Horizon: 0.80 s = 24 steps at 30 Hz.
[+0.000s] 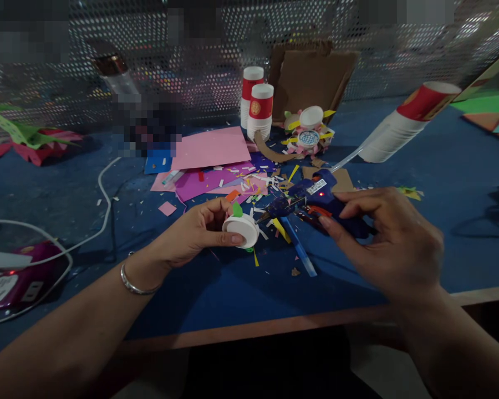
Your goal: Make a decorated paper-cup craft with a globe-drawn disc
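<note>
My left hand (197, 230) is closed around a small white paper cup (242, 229) lying on its side, with green and orange paper bits (237, 209) stuck at its rim. My right hand (393, 244) grips a blue hot glue gun (316, 202) whose nozzle points left toward the cup. A glue stick (344, 160) juts from the gun's back. A silver bangle (135, 284) circles my left wrist. Both hands hover just above the blue table (233, 288).
Pink and purple paper sheets (210, 149) and scattered paper scraps lie behind the hands. Red-and-white cup stacks (255, 108) stand at the back, another stack (407, 124) lies on its side at right. A decorated cup piece (310, 133), brown cardboard (311, 75), white cable (103, 194) and a power strip (12, 282) at left.
</note>
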Each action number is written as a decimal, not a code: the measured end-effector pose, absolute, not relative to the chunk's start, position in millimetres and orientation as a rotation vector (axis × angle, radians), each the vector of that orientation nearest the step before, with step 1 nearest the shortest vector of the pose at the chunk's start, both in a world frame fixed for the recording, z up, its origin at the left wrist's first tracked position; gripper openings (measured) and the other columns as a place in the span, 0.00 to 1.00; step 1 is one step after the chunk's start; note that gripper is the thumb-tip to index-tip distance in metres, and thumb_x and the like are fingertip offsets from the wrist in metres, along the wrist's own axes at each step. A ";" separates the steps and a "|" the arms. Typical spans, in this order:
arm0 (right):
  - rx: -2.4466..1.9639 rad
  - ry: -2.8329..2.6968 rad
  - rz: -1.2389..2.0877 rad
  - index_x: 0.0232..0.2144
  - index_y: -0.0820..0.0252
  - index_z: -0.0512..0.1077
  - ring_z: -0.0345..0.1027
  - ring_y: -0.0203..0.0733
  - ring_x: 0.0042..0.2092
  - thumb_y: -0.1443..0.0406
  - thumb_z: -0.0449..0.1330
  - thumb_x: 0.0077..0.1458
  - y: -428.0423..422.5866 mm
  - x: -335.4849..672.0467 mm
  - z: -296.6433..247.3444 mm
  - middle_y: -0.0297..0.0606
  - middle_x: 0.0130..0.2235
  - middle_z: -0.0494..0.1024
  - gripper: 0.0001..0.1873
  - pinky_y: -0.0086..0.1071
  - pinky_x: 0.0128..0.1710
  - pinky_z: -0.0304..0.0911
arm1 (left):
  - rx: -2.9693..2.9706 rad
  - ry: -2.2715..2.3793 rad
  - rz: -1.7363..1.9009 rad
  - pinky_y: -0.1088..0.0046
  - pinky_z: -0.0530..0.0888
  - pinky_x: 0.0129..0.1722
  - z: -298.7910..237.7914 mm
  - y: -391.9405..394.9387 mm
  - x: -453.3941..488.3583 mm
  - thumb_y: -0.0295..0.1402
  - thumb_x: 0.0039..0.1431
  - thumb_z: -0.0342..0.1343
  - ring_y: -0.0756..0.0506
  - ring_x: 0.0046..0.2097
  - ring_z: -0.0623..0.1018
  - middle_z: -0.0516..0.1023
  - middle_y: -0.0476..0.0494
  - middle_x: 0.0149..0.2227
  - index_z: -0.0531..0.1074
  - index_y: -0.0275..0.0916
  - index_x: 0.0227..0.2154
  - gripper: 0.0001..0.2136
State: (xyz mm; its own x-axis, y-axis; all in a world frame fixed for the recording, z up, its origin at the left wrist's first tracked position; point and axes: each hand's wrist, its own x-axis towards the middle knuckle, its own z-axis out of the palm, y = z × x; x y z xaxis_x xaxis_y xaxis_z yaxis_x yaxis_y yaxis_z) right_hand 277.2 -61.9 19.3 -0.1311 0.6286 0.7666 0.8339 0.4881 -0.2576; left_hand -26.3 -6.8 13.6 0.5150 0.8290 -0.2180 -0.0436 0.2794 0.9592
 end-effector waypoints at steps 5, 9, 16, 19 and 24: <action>-1.222 -1.855 -0.277 0.36 0.51 0.69 0.83 0.56 0.43 0.68 0.72 0.61 -63.2 278.6 19.3 0.39 0.39 0.84 0.14 0.54 0.49 0.76 | 1.151 0.843 0.701 0.77 0.75 0.37 12.8 -6.5 -26.5 0.29 0.46 0.81 0.53 0.35 0.79 0.82 0.52 0.34 0.71 0.38 0.36 0.22; -1.226 -1.847 -0.267 0.36 0.50 0.69 0.83 0.55 0.44 0.69 0.72 0.60 -63.4 278.7 18.8 0.37 0.39 0.84 0.14 0.53 0.49 0.75 | 1.164 0.847 0.697 0.77 0.74 0.37 13.4 -7.0 -26.3 0.30 0.46 0.81 0.53 0.35 0.78 0.82 0.52 0.33 0.71 0.38 0.35 0.22; -1.209 -1.855 -0.278 0.36 0.50 0.69 0.83 0.55 0.44 0.69 0.71 0.61 -63.2 278.6 18.9 0.38 0.40 0.84 0.14 0.54 0.50 0.75 | 1.168 0.861 0.689 0.77 0.73 0.36 15.5 -7.9 -26.3 0.30 0.47 0.80 0.53 0.34 0.77 0.81 0.53 0.33 0.70 0.38 0.35 0.22; -1.209 -1.855 -0.275 0.36 0.50 0.69 0.83 0.55 0.44 0.69 0.71 0.62 -63.8 277.9 19.4 0.38 0.40 0.84 0.14 0.55 0.51 0.75 | 1.168 0.864 0.692 0.78 0.72 0.36 15.5 -8.1 -25.9 0.30 0.47 0.80 0.54 0.34 0.76 0.80 0.53 0.33 0.70 0.38 0.35 0.22; -1.214 -1.857 -0.285 0.36 0.48 0.68 0.83 0.58 0.45 0.70 0.69 0.62 -64.7 276.1 20.0 0.38 0.42 0.85 0.14 0.59 0.50 0.77 | 1.158 0.866 0.705 0.78 0.71 0.34 15.8 -8.7 -25.3 0.31 0.46 0.81 0.53 0.34 0.75 0.79 0.54 0.32 0.70 0.39 0.34 0.22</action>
